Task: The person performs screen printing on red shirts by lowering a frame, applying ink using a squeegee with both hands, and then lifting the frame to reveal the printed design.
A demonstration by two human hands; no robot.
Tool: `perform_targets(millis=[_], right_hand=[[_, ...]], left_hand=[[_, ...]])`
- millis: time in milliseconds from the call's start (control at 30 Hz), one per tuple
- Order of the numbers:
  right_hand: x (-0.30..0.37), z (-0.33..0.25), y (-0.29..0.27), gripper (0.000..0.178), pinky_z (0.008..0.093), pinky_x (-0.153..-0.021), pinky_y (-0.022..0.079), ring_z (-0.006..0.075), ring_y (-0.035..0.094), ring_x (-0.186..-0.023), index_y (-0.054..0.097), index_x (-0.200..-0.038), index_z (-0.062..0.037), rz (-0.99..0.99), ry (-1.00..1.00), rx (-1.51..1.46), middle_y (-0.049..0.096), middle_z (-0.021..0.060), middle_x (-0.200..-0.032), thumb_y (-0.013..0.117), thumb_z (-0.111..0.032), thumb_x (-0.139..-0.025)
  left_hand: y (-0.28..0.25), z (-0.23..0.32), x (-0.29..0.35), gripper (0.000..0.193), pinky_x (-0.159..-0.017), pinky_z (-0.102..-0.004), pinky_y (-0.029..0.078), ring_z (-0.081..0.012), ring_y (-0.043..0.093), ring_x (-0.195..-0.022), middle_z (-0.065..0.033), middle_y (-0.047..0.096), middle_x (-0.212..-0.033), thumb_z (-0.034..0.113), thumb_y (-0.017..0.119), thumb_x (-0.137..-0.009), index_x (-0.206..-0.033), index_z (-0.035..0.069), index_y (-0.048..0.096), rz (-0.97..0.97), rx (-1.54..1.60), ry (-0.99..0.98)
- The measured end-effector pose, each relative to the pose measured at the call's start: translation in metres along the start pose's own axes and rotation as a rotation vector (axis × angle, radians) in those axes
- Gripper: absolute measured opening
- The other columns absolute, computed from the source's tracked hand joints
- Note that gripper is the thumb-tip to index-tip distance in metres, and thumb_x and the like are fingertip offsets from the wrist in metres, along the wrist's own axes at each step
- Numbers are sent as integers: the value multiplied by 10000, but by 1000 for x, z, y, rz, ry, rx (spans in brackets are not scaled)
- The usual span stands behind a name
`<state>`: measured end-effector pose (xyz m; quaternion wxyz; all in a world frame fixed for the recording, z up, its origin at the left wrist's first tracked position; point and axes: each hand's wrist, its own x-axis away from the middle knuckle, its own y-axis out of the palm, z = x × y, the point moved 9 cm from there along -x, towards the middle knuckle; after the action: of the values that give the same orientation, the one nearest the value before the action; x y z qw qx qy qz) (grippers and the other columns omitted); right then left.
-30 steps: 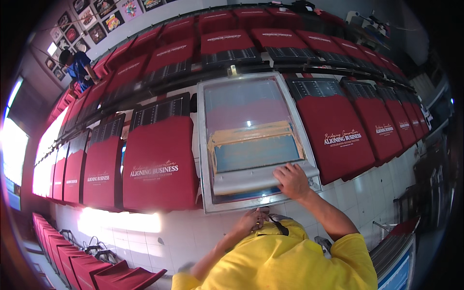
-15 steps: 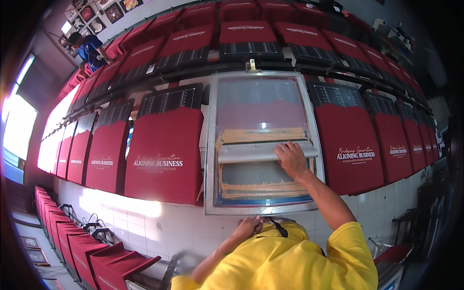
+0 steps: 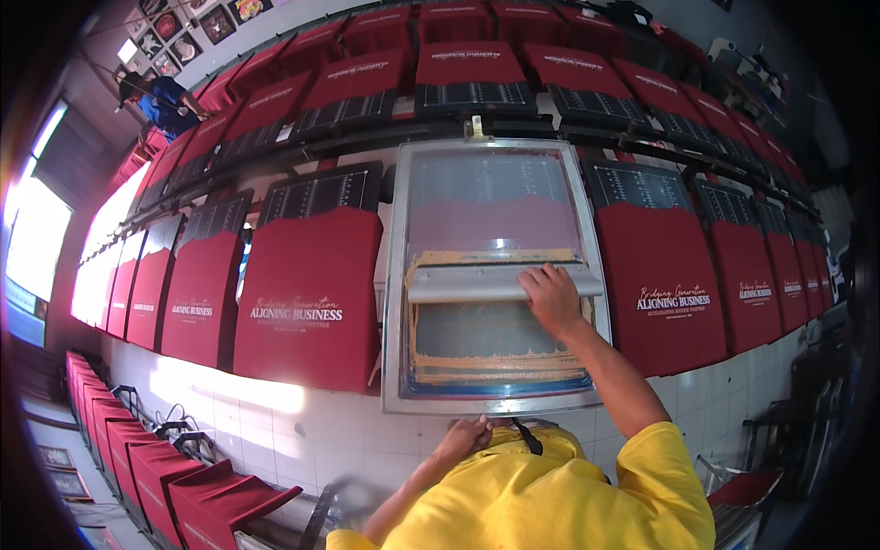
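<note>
My right hand [image 3: 553, 298] is closed over the grey metal squeegee [image 3: 472, 283], which lies across the mesh inside a silver-edged printing screen [image 3: 393, 302]. Tan ink lines the mesh beyond the squeegee and in streaks nearer to me. Beneath the see-through mesh, a dark platen with a maroon cloth shows dimly. At my waist, just below the screen's near edge, my left hand [image 3: 466, 439] has its fingers curled together. Whether it grips anything is hidden.
Maroon shirts on dark platens flank the screen, a left shirt [image 3: 307, 247] and a right shirt [image 3: 655, 247] closest. A metal clamp [image 3: 476, 128] meets the screen's far edge. More platens line the far side. A co-worker in blue [image 3: 165, 103] bends at the far left.
The squeegee has slid a little farther from me across the mesh, with my right hand on it. My left hand stays by my waist. The co-worker has leaned lower.
</note>
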<state>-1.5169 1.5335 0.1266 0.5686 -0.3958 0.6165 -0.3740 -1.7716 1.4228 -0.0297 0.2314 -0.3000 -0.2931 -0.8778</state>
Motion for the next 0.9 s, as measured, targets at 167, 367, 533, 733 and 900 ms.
perform_targets(millis=[167,367,533,733,900], right_hand=[[3,20,24,280,388,-811,458,253,571,-910,582,-926,-90,14,34,30,611,43,-963,737,-60,-695],[-12,17,12,228,408,-803,507,285,642,-877,625,-814,-77,-134,104,-36,666,83,-856,779,-178,-680],[-58,67,26,346,423,-726,531,359,673,-797,721,-850,-35,-439,298,-237,712,152,-828,784,-222,-566],[-44,75,58,388,385,-714,531,280,692,-761,753,-897,-61,-723,320,-560,726,153,-849,781,-314,-604],[12,6,13,305,420,-690,522,324,662,-722,711,-841,-42,-640,241,-363,689,140,-764,751,-249,-621]], left_hand=[[2,-3,2,329,-485,-230,265,-71,345,-513,33,439,-643,303,393,-1074,-898,83,562,-21,74,-23],[-4,-14,-6,320,-482,-238,266,-80,343,-517,28,439,-648,294,385,-1074,-903,87,558,-2,85,2],[5,-6,-3,295,-491,-233,259,-78,324,-529,33,399,-651,277,388,-1075,-917,77,537,-100,218,-9],[11,-2,-2,277,-488,-226,260,-86,312,-526,22,384,-669,270,382,-1078,-915,85,510,-137,362,-47],[9,-10,-6,293,-471,-228,261,-83,316,-506,23,390,-658,286,380,-1078,-913,85,517,-156,389,-65]])
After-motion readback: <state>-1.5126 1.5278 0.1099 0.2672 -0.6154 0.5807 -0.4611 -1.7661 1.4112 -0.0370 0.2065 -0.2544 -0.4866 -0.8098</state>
